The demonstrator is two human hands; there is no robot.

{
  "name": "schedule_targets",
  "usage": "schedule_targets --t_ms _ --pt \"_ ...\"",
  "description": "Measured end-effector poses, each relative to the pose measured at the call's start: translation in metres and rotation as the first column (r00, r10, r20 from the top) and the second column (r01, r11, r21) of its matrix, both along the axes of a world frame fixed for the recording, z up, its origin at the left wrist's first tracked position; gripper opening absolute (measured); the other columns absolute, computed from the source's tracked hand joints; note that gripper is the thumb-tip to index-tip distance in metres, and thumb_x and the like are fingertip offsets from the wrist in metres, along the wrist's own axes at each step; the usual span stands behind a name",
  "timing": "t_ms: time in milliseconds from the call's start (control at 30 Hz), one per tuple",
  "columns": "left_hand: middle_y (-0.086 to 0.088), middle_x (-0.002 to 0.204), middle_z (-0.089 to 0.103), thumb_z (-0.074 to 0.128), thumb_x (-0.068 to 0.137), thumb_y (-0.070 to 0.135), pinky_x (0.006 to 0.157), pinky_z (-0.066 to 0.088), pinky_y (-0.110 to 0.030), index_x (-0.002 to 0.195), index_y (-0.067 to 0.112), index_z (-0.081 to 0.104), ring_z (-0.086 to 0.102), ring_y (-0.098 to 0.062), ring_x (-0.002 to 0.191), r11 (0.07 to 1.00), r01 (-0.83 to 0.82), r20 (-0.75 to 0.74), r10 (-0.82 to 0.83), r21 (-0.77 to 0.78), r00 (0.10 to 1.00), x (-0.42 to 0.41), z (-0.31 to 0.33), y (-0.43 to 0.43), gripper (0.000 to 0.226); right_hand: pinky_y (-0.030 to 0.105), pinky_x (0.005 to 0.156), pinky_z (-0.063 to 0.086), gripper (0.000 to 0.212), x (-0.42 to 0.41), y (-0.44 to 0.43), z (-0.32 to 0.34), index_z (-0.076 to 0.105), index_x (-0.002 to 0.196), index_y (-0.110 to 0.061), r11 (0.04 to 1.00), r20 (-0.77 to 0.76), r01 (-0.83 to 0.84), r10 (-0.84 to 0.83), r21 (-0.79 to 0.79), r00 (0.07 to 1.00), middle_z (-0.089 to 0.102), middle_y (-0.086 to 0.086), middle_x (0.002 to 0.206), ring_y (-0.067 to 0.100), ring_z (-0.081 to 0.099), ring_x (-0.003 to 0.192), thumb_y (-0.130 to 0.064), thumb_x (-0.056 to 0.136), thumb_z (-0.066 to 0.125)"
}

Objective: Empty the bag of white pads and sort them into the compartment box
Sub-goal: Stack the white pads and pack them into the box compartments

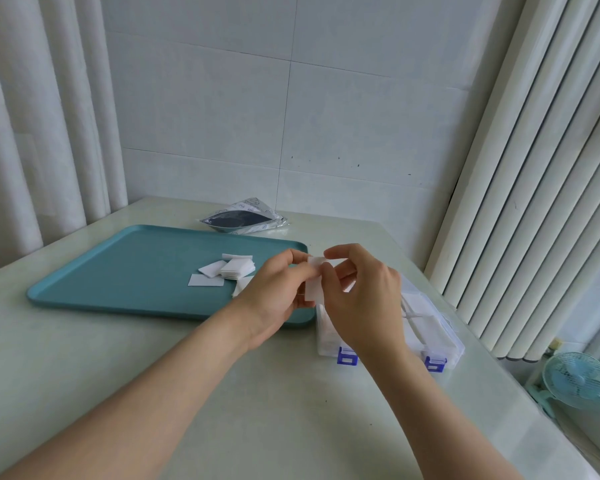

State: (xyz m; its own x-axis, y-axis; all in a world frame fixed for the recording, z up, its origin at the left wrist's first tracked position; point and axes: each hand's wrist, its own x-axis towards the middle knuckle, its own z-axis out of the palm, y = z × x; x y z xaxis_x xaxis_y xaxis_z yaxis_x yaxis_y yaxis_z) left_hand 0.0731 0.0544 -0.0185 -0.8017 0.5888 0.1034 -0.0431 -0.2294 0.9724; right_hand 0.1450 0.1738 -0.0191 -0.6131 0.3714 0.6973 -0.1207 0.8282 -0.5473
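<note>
A white rectangular pad (pixel 313 289), long axis upright, is pinched between left hand (pixel 274 296) and right hand (pixel 364 299) fingers (pixel 343 253); the clear plastic compartment box (pixel 440 336) lies below them

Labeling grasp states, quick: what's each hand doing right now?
Left hand: closed, pinching a white pad.
Right hand: closed, pinching the top of the same white pad.

Left hand (pixel 274 296), right hand (pixel 364 303) bare; forearms (pixel 153 393) bare too.
</note>
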Motion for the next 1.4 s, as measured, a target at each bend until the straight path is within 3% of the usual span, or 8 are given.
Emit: schedule_targets --t_ms 100,333,633,767,933,1033,1233,1400 --pt "-0.025 0.099 0.068 0.061 0.101 0.015 0.079 0.056 -0.042 0.102 0.008 0.054 0.069 -0.028 0.090 1.000 0.008 0.039 -0.009 0.022 0.999 0.000 0.000 -0.001 0.010 0.027 0.085 0.048 0.030 -0.001 0.000 -0.005 0.068 0.117 -0.031 0.995 0.021 -0.008 0.006 0.099 1.000 0.062 -0.014 0.100 0.006 0.060 0.091 -0.019 0.090 0.070" --pt "-0.014 0.084 0.062 0.048 0.103 0.009 0.063 0.048 -0.034 0.100 0.003 0.069 0.060 -0.023 0.070 0.997 0.076 0.003 -0.076 0.017 0.997 0.003 0.003 -0.004 0.022 0.041 0.104 0.027 0.076 0.002 -0.003 -0.008 0.053 0.140 -0.041 0.933 0.220 -0.081 0.002 0.352 0.976 0.047 -0.015 0.140 0.013 0.040 0.131 -0.035 0.067 0.071" --pt "-0.010 0.079 0.062 0.043 0.101 0.012 0.072 0.047 -0.034 0.100 0.006 0.063 0.058 -0.023 0.076 0.983 0.111 -0.147 -0.132 -0.146 0.980 0.004 0.000 -0.008 0.021 0.034 0.100 0.032 0.059 0.002 0.005 -0.007 0.063 0.128 -0.036 0.928 0.165 -0.132 0.078 0.348 0.983 0.059 -0.019 0.120 0.008 0.051 0.116 -0.038 0.071 0.076" --pt "-0.012 0.081 0.064 0.040 0.101 0.001 0.074 0.041 -0.041 0.123 0.008 0.062 0.054 -0.026 0.082 0.990 0.062 -0.138 -0.079 -0.124 0.987 -0.001 0.000 -0.006 0.031 0.031 0.104 0.037 0.035 0.006 0.005 -0.001 0.071 0.112 -0.034 0.955 0.092 -0.211 0.196 0.209 0.976 0.063 -0.022 0.119 0.002 0.057 0.116 -0.026 0.078 0.071" --pt "-0.013 0.080 0.061 0.040 0.091 -0.013 0.065 0.041 -0.036 0.124 0.006 0.059 0.054 -0.025 0.075 0.996 0.066 -0.167 -0.076 -0.061 0.983 -0.006 -0.005 -0.007 0.043 0.017 0.091 0.047 0.018 0.004 0.013 0.006 0.080 0.097 -0.028 0.968 0.017 -0.247 0.246 0.049 0.969 0.073 -0.020 0.108 0.002 0.066 0.108 -0.013 0.090 0.072" --pt "-0.009 0.093 0.073 0.046 0.094 -0.009 0.071 0.047 -0.035 0.122 0.009 0.062 0.066 -0.021 0.082 0.993 -0.010 -0.258 -0.022 -0.121 0.966 -0.003 -0.005 -0.002 0.037 0.025 0.085 0.054 0.018 0.003 0.025 0.013 0.079 0.102 -0.026 0.967 -0.013 -0.230 0.230 -0.108 0.973 0.077 -0.019 0.095 0.005 0.071 0.095 -0.013 0.096 0.067" --pt "0.021 0.110 0.062 0.055 0.095 0.010 0.086 0.038 -0.018 0.107 0.032 0.069 0.056 0.003 0.101 0.912 -0.276 -0.613 0.035 -0.304 0.790 0.006 -0.019 0.003 0.029 0.043 0.077 0.062 0.027 0.004 0.066 0.010 0.076 0.104 -0.033 0.929 0.059 -0.007 0.031 -0.371 0.998 0.073 -0.007 0.090 0.017 0.070 0.078 -0.014 0.101 0.057" --pt "0.022 0.126 0.056 0.060 0.098 0.028 0.109 0.034 -0.026 0.116 0.031 0.064 0.044 0.001 0.126 0.866 -0.336 -0.771 -0.084 -0.370 0.631 0.011 -0.028 0.005 0.019 0.023 0.064 0.049 0.019 0.001 0.075 0.000 0.074 0.107 -0.029 0.960 0.215 0.082 -0.023 -0.268 0.976 0.071 -0.006 0.085 0.011 0.066 0.076 -0.016 0.099 0.063"
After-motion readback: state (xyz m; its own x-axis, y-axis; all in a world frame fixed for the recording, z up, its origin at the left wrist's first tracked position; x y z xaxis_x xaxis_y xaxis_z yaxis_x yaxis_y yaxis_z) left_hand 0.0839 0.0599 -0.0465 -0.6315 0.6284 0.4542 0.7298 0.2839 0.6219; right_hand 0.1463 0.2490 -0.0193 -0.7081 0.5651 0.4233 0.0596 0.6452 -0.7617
